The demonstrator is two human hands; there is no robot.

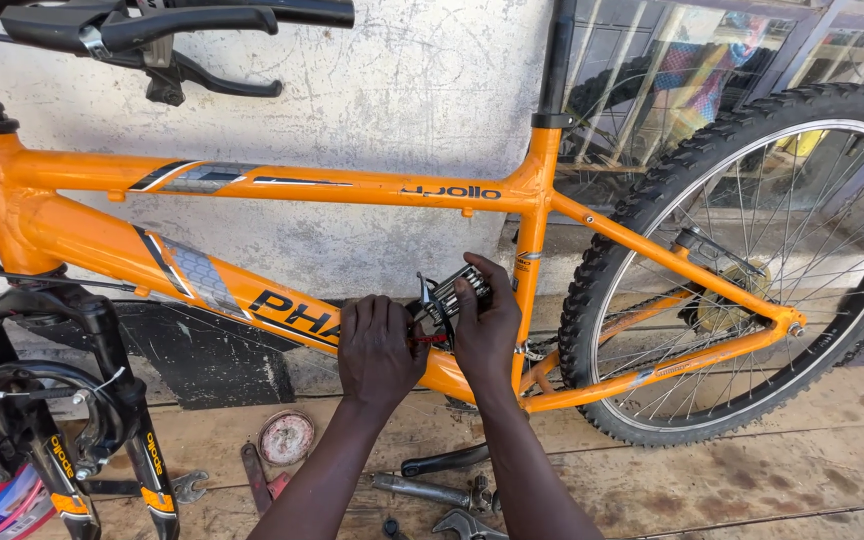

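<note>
An orange bicycle frame [282, 190] stands upright in front of me against a pale wall. My right hand [485, 325] is closed around a folding multi-tool [452, 292] with several metal keys, held by the lower end of the down tube near the seat tube. My left hand [379, 345] presses against the down tube right beside the tool, fingers curled over it. What the left fingers grip is hidden. The knobby rear wheel [752, 270] sits at the right.
The black front fork [72, 400] and brake stand at lower left, handlebar and brake lever [162, 40] at top. On the wooden floor lie wrenches [422, 490], a round tin [286, 437] and a spanner [188, 487]. A window with bars is behind the wheel.
</note>
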